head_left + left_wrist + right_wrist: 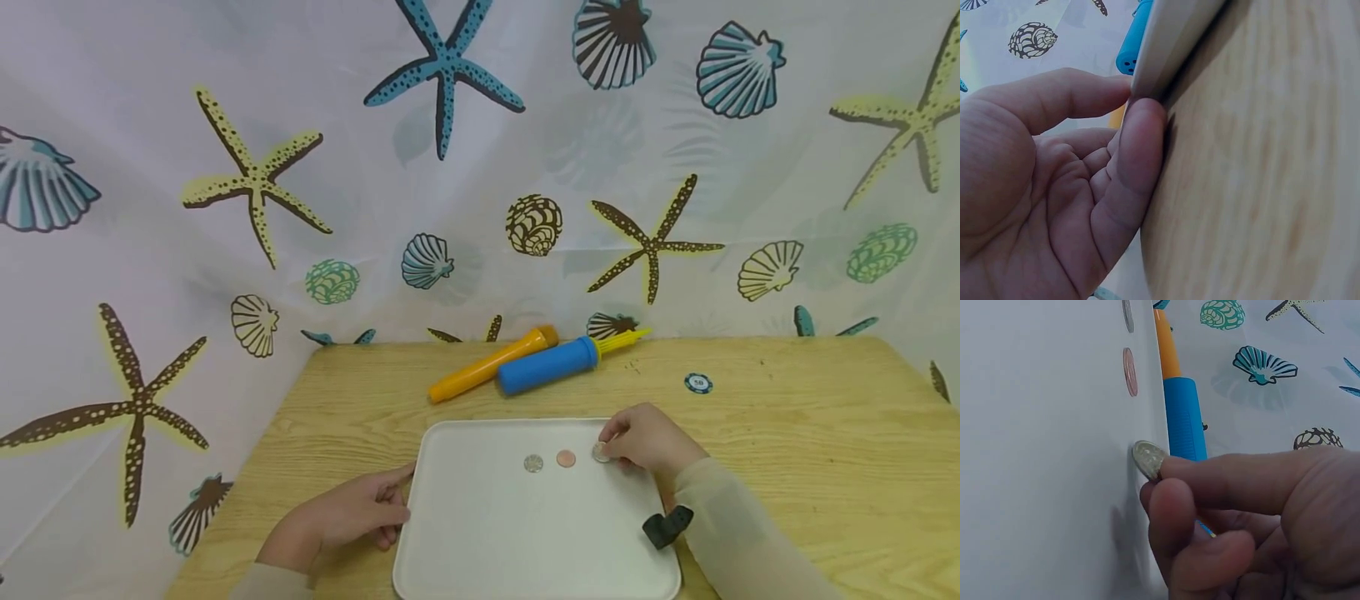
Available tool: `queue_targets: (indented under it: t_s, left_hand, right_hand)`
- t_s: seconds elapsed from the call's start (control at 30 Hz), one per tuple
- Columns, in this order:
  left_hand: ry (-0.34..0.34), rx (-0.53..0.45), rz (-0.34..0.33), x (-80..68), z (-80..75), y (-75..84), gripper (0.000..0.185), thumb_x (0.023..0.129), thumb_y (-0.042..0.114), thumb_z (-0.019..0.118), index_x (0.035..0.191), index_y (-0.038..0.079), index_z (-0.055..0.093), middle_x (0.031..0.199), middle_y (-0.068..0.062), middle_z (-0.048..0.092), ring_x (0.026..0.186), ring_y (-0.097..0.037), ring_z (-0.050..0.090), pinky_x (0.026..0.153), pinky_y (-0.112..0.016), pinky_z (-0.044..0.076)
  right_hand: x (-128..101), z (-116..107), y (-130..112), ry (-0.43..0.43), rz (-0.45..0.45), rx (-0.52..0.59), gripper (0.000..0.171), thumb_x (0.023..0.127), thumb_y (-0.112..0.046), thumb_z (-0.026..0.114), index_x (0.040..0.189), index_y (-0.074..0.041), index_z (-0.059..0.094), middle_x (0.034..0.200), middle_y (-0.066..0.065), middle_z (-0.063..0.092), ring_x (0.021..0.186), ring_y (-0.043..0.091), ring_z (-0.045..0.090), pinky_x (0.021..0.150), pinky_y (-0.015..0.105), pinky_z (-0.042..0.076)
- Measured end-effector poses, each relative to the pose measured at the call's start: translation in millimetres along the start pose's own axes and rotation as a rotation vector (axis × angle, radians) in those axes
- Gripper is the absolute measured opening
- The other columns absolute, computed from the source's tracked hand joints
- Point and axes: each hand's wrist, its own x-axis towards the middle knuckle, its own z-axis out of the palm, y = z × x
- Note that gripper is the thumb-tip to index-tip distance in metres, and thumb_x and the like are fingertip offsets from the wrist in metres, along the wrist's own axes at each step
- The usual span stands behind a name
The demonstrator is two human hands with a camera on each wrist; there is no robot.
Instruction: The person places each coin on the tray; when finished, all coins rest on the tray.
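Observation:
A white tray (487, 550) lies on the wooden table. On it sit a silver coin (533, 463) and a copper coin (566, 458) side by side. My right hand (647, 440) pinches a third, silvery coin (600, 452) between thumb and finger, just at the tray surface; the right wrist view shows the pinched coin (1147, 459), the copper coin (1129, 372) and the other silver coin (1127, 314). My left hand (352, 512) rests on the table with its fingertips (1141, 125) against the tray's left edge (1166, 44).
A blue and orange hand pump (525, 365) with a yellow tip lies behind the tray. A small blue chip (698, 383) sits on the table at the back right. A seashell-print curtain (300, 167) surrounds the table. A black wrist strap (666, 527) shows on my right arm.

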Motion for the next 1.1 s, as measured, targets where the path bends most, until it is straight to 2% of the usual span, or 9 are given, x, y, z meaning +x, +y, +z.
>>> queue_targets:
  t_s: [0.37, 0.67, 0.8, 0.97, 1.03, 1.1]
  left_hand:
    - [0.006, 0.004, -0.015, -0.8, 2.3, 1.7, 0.079, 0.098, 0.013, 0.063, 0.158, -0.006, 0.016, 0.089, -0.012, 0.058, 0.074, -0.02, 0.061, 0.069, -0.034, 0.059]
    - [0.005, -0.001, -0.013, -0.4, 1.0, 2.2, 0.079, 0.098, 0.013, 0.063, 0.158, -0.006, 0.015, 0.089, -0.011, 0.058, 0.074, -0.019, 0.061, 0.069, -0.034, 0.059]
    - [0.003, -0.004, -0.007, -0.8, 0.7, 1.6, 0.078, 0.098, 0.014, 0.063, 0.158, -0.005, 0.016, 0.089, -0.011, 0.059, 0.074, -0.019, 0.061, 0.07, -0.034, 0.059]
    - [0.02, 0.005, -0.018, -3.1, 1.2, 1.9, 0.078, 0.098, 0.013, 0.063, 0.158, -0.005, 0.018, 0.089, -0.012, 0.059, 0.073, -0.019, 0.061, 0.07, -0.035, 0.059]
    - [0.023, 0.016, -0.018, -3.9, 0.8, 2.4, 0.078, 0.098, 0.013, 0.063, 0.158, -0.005, 0.018, 0.089, -0.012, 0.059, 0.073, -0.02, 0.061, 0.07, -0.035, 0.059]
    - [0.024, 0.024, -0.018, -4.9, -0.4, 2.7, 0.078, 0.098, 0.013, 0.063, 0.158, -0.005, 0.017, 0.089, -0.012, 0.059, 0.074, -0.02, 0.061, 0.07, -0.035, 0.059]
  right_hand:
    - [-1.3, 0.7, 1.1, 0.014, 0.001, -0.075, 0.004, 0.089, -0.008, 0.072, 0.085, -0.006, 0.07, 0.057, 0.004, 0.057, 0.052, 0.014, 0.047, 0.051, 0.024, 0.036]
    - [-0.9, 1.9, 2.1, 0.016, 0.014, -0.112, 0.007, 0.091, -0.012, 0.073, 0.086, -0.007, 0.071, 0.059, 0.004, 0.057, 0.059, 0.018, 0.054, 0.058, 0.028, 0.041]
    - [-1.9, 0.1, 2.3, 0.012, -0.009, -0.1, 0.008, 0.09, -0.016, 0.074, 0.089, -0.008, 0.072, 0.06, 0.005, 0.058, 0.057, 0.018, 0.054, 0.059, 0.029, 0.043]
    - [-5.8, -12.3, 3.3, 0.024, -0.078, -0.06, 0.018, 0.094, -0.022, 0.07, 0.103, -0.007, 0.072, 0.086, 0.006, 0.064, 0.065, 0.021, 0.057, 0.062, 0.031, 0.049]
    - [-7.5, -19.7, 5.6, 0.037, -0.101, -0.079, 0.022, 0.096, -0.023, 0.068, 0.108, -0.006, 0.072, 0.096, 0.006, 0.065, 0.071, 0.021, 0.057, 0.064, 0.032, 0.05]
    - [-9.1, -26.5, 8.9, 0.042, -0.118, -0.105, 0.024, 0.096, -0.025, 0.068, 0.108, -0.005, 0.072, 0.098, 0.006, 0.066, 0.077, 0.021, 0.057, 0.066, 0.032, 0.05]
